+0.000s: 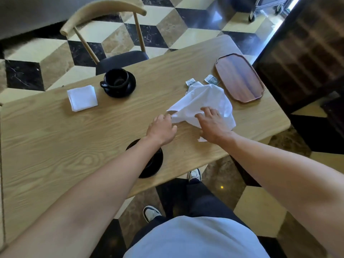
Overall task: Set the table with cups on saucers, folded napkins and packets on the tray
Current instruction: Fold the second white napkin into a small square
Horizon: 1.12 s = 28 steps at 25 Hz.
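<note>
Half done. Left hand [162,129] fingers pinch the unfolded napkin [203,105] edge; right hand [214,125] fingers spread flat on it. Beyond fingers: two packets [211,79] beside the empty tray [240,79]. Far cup [116,79] on saucer, folded napkin [82,98] done; near saucer [152,164] under left forearm, cup not visible.

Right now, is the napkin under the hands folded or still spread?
Not folded yet. The napkin lies loose and crumpled; the left hand pinches one corner while the right hand presses it down.
</note>
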{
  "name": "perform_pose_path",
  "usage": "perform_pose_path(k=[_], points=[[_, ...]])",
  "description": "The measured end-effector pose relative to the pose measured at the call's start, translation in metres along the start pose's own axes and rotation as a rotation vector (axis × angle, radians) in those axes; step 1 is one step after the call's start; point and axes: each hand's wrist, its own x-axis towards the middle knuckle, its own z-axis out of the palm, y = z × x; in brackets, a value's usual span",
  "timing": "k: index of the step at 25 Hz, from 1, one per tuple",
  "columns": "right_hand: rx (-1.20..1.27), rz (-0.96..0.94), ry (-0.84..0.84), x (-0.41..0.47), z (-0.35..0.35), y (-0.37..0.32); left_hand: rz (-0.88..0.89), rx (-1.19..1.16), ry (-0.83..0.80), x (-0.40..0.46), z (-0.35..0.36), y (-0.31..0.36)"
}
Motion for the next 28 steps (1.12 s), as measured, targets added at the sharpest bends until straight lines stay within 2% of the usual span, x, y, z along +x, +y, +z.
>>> perform_pose_path(k=[5, 11, 13, 16, 19, 22, 25, 28], points=[[-0.016, -0.080, 0.005, 0.028, 0.008, 0.059, -0.091, -0.075, -0.012, 0.054, 0.027, 0.050], [0.092, -0.160, 0.058, 0.057, 0.000, 0.085, -0.148, -0.011, -0.016, 0.082, 0.041, 0.065], [0.136, -0.166, 0.084, 0.060, -0.003, 0.086, -0.150, -0.054, -0.017, 0.082, 0.039, 0.068], [0.229, -0.185, 0.182, 0.062, -0.011, 0.082, -0.188, -0.234, -0.091, 0.072, 0.038, 0.072], [0.266, -0.325, 0.260, 0.068, -0.020, 0.068, -0.243, -0.407, -0.166, 0.065, 0.040, 0.068], [0.204, -0.474, 0.157, 0.075, -0.024, 0.047, -0.347, -0.810, -0.205, 0.060, 0.038, 0.057], [0.123, -0.394, 0.043, 0.075, -0.018, 0.035, -0.511, -1.121, -0.187, 0.056, 0.030, 0.046], [0.119, -0.324, 0.060, 0.068, -0.018, 0.028, -0.648, -1.310, -0.195, 0.054, 0.026, 0.032]])
